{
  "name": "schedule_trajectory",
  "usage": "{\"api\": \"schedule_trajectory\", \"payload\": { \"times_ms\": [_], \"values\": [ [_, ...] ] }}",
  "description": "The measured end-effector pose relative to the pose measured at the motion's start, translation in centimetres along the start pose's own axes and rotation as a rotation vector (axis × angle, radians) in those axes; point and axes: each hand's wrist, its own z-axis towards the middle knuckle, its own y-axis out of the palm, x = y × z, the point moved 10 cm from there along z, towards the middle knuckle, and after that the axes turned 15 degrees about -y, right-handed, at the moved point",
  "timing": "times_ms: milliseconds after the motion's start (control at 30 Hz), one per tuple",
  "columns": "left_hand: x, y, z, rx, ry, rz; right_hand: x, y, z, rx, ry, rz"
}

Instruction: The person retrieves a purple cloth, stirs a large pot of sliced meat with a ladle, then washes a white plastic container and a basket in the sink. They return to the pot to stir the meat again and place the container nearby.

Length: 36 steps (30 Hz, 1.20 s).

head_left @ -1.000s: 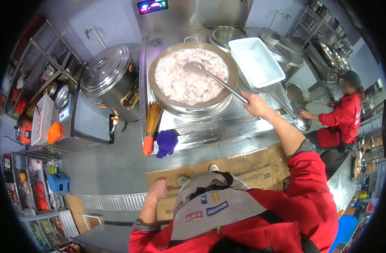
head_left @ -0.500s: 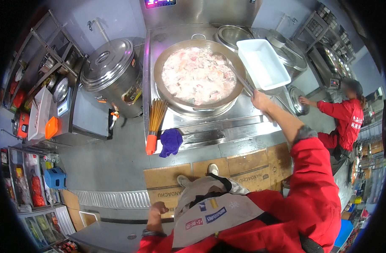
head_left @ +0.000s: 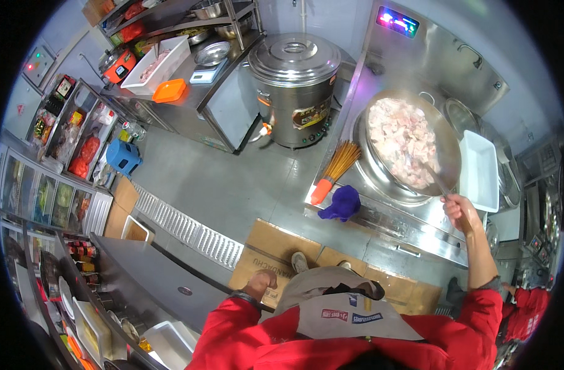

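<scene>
My right hand (head_left: 461, 213) is closed around the long metal handle (head_left: 440, 182) of a cooking utensil, whose head is buried in pale, chunky pieces of raw-looking meat (head_left: 405, 139). The meat sits in a big wide wok (head_left: 447, 157) on a stainless steel stove (head_left: 393, 217). It lies toward the wok's left side, and bare inner wall shows at the right. Low by my waist, my left hand (head_left: 260, 285) has its fingers curled in, with nothing visible in it. It is away from the stove, over cardboard on the floor.
A white tub (head_left: 479, 172) stands right of the wok. A bamboo brush (head_left: 340, 163) and purple cloth (head_left: 342, 204) lie at the stove's front left. Farther left stand a lidded steel pot (head_left: 297, 92) and a counter with a scale (head_left: 209, 72). Another person (head_left: 528, 311) is at right.
My view has swung left. The utensil's handle has moved toward me with my right hand, and more bare wok wall shows at the right. My left hand stays low and closed.
</scene>
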Motion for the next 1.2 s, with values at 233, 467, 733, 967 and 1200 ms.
{"api": "schedule_trajectory", "payload": {
  "times_ms": [233, 467, 733, 967, 1200],
  "values": [
    [0.1, -2.4, -3.6, 0.083, 0.298, -0.116, -5.4, -1.1, -1.3, 0.024, -0.208, -0.61],
    [0.6, -1.1, -2.9, 0.092, 0.252, 0.059, -12.1, 3.7, 4.0, 0.215, -0.731, -1.877],
    [1.9, -3.1, -3.1, 0.197, 0.27, 0.03, -4.9, 5.0, 8.6, 0.051, -0.7, -2.118],
    [4.1, -6.8, -1.6, 0.188, 0.317, 0.115, -4.0, 0.6, -2.7, -0.038, -0.584, -2.19],
    [4.6, -10.5, -4.3, 0.229, 0.277, 0.077, -0.9, -2.2, -1.1, 0.025, -0.341, -2.125]
  ]
}}
